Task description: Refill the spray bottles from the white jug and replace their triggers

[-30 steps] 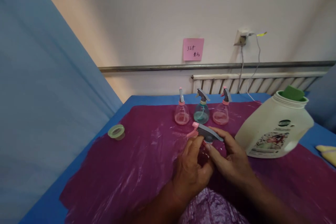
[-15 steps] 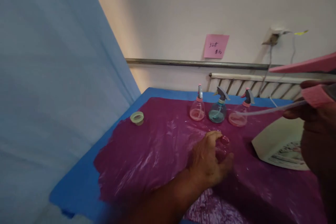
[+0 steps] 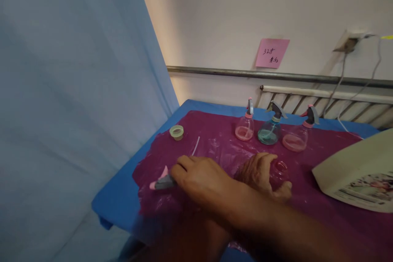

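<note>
My right hand reaches across to the left over my other arm, its fingers closed on a grey and pink spray head that lies low on the purple sheet. The spray head's thin clear tube points away toward the back. My left hand is wrapped round a small clear open-necked bottle standing on the sheet. My right forearm partly hides my left wrist.
Three small spray bottles stand in a row at the back: pink, teal, pink. A green cap sits at the left. A big white jug lies at the right. A blue curtain hangs close on the left.
My right hand has lifted the spray head with its tube out of the bottle, swung it up to the right, then carried it across down to the left. My view has turned left.
</note>
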The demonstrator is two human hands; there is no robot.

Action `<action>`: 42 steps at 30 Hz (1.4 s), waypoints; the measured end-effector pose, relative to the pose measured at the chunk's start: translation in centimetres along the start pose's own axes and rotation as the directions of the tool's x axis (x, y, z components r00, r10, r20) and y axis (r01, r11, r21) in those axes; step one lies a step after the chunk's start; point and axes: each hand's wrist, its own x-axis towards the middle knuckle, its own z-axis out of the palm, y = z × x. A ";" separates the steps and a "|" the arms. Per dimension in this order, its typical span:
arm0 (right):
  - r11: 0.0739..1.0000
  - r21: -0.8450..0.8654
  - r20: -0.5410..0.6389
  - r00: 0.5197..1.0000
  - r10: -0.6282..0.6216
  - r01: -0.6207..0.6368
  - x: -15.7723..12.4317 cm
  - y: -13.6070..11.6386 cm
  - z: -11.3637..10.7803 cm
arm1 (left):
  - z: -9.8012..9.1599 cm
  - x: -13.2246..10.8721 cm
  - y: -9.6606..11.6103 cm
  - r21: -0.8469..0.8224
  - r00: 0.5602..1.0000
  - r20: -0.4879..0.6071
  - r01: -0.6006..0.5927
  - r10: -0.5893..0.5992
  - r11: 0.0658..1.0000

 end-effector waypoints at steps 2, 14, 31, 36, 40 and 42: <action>0.997 -0.073 0.111 0.994 0.002 0.006 1.8 0.3 0.5 | 0.1 0.1 -0.1 -0.012 1.000 0.020 -0.001 0.001 1.000; 0.986 -0.123 0.169 0.977 0.131 -0.111 0.5 1.5 1.9 | -0.6 0.6 0.3 0.060 0.991 0.121 0.041 -0.048 0.997; 0.681 0.268 -0.833 0.191 0.519 -0.681 -29.6 6.6 -8.9 | -1.9 2.5 -0.4 0.185 0.986 0.163 -0.008 -0.023 0.983; 0.558 0.554 -0.821 -0.297 0.487 -0.618 -35.4 11.0 -11.6 | -1.6 2.2 -0.5 0.147 0.985 0.168 0.022 -0.047 0.989; 0.503 0.705 -0.693 -0.336 0.637 -0.501 -37.1 14.9 -12.2 | -1.7 2.1 -0.6 0.143 0.976 0.179 0.102 -0.127 0.985; 0.478 0.756 -0.631 -0.307 0.712 -0.447 -37.2 16.1 -12.2 | -1.7 2.1 -0.7 0.141 0.966 0.194 0.145 -0.171 0.979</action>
